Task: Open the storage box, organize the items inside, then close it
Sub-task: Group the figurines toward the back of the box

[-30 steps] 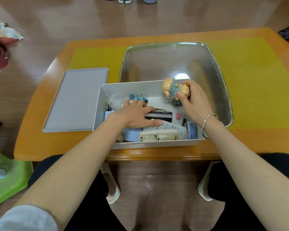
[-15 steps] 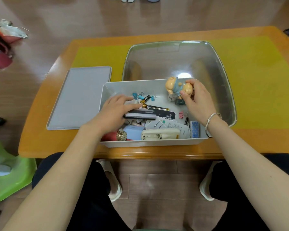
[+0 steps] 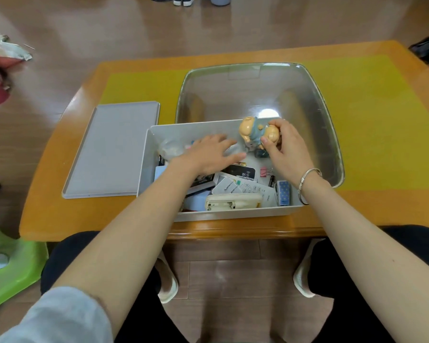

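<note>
While the right hand curls round a pig figurine at the white storage box's far side, likely to reposition it, the left hand, fingers spread and gripping nothing, sweeps small clutter beside that grip; 1 lid lies aside

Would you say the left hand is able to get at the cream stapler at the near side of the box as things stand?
Probably yes: the stapler lies uncovered on top, and the left hand is open, holding nothing, though its forearm passes close beside it.
</note>
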